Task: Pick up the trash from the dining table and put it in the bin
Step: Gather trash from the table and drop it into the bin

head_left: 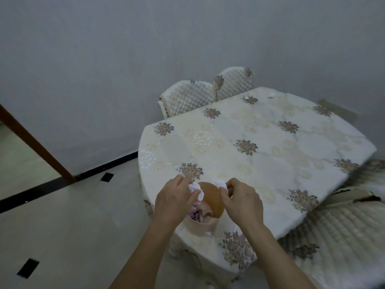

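A small round beige bin (pixel 200 228) stands on the near corner of the dining table (pixel 260 155), its brown swing lid (pixel 211 198) tilted open over purple and pink trash inside. My left hand (pixel 175 201) grips a crumpled white tissue (pixel 195 189) right above the bin's left side. A second white tissue wad (pixel 221 183) is pinched in the fingers of my right hand (pixel 241 203), at the lid's right edge. Two small white scraps (pixel 271 95) (pixel 246 98) lie on the far end of the table.
The table carries a cream tablecloth with flower patches. Two quilted chairs (pixel 191 97) stand at its far side against the grey wall, and another covered chair (pixel 343 236) is at the near right. Pale tiled floor with black inlays lies to the left, beside a brown door frame (pixel 35 142).
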### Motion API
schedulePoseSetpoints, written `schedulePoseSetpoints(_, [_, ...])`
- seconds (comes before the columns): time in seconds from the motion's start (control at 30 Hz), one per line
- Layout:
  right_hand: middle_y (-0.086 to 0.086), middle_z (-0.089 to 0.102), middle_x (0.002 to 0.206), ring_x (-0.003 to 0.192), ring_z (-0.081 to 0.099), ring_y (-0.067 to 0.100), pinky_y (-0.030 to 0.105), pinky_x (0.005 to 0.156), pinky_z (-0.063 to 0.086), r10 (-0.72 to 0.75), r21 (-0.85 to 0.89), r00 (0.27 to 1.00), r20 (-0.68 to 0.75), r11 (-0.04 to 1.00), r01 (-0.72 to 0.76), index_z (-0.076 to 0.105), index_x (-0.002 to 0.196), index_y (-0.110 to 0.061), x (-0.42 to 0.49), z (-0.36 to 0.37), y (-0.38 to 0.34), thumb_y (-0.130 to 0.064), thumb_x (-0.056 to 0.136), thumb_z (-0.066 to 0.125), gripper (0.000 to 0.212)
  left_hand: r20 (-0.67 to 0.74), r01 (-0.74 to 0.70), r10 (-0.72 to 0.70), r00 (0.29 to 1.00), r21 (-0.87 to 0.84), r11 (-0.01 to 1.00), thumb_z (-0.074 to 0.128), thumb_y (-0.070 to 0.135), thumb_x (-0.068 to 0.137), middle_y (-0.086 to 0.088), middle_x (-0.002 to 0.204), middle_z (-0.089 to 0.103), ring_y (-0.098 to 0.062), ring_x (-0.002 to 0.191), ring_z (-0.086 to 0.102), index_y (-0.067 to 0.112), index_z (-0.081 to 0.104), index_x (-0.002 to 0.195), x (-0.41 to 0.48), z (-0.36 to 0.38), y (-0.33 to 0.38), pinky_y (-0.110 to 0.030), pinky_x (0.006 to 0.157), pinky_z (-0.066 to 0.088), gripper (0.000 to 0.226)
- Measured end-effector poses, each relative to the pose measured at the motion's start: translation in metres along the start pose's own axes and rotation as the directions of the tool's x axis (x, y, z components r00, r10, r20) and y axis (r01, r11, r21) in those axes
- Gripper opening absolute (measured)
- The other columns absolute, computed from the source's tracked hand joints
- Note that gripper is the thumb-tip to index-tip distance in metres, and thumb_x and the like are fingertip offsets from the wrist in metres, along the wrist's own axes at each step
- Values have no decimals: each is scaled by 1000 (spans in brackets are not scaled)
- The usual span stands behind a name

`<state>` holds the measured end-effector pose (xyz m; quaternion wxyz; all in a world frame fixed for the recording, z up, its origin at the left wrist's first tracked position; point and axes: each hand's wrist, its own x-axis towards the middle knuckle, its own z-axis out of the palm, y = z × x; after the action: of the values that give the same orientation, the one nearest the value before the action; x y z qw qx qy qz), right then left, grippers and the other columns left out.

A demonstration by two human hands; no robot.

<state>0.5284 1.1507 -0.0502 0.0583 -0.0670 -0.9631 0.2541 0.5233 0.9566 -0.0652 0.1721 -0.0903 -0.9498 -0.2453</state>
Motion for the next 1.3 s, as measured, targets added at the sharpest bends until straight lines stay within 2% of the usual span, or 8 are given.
schedulePoseSetpoints(0.07, [-8,65,80,74,61,20,34,62,53,-17,-34,999,31,999,18,59,88,-27,3,3,-4,-48,91,49,24,48,-5,3,999,44,999,62,48,83,3,94,63,-19,84,60,21,67,102,4,5,-3,-31,68,50,34])
schedulePoseSetpoints(0.13, [-8,67,90,85,62,20,34,66,52,-44,-85,996,80,995,51,61,98,-28,4,8,-3,-53,92,47,29,159,32,-49,986,108,994,68,56,78,4,106,63,-21,97,58,25,66,114,6,9,-5,-35,76,49,48])
schedulePoseSetpoints(0.2, [-7,66,100,96,59,20,35,70,52,-110,-140,990,88,983,121,61,108,-27,3,13,1,-55,92,46,35,189,22,-62,980,208,978,65,64,75,6,115,62,-21,104,57,29,63,118,6,12,-8,-37,77,48,56])
schedulePoseSetpoints(0.37, [-2,67,104,101,60,24,37,76,52,-354,-256,933,62,898,358,65,112,-22,5,19,15,-47,84,52,40,116,-68,37,993,274,959,70,63,70,3,119,66,-22,108,62,27,66,112,2,13,-9,-41,75,51,55])
schedulePoseSetpoints(0.67, [-1,66,109,106,60,23,39,80,51,-457,-209,890,2,870,447,66,114,-20,11,1,7,-38,75,62,44,51,-115,106,993,233,966,60,56,76,4,116,68,-20,109,62,25,64,114,11,5,16,-41,83,51,49])
schedulePoseSetpoints(0.8, [-1,65,110,107,59,23,39,82,50,-453,-202,891,-25,875,439,65,116,-20,14,-11,11,-38,76,65,43,45,-124,117,992,224,967,50,54,78,7,115,68,-19,108,61,26,66,113,21,-5,32,-40,84,48,48])
schedulePoseSetpoints(1.03, [0,64,113,108,58,24,40,84,50,-350,-264,934,-68,909,322,63,119,-20,5,-50,39,-41,81,55,44,103,-183,166,981,187,965,49,57,80,4,119,66,-21,112,59,24,63,121,35,2,64,-44,87,49,54])
schedulePoseSetpoints(1.3, [3,63,115,109,58,27,44,89,50,-113,-312,973,-203,949,45,61,122,-19,-35,-88,91,-39,82,61,44,164,-415,401,901,62,908,47,55,83,3,122,65,-23,114,58,23,60,126,40,30,121,-43,87,49,55])
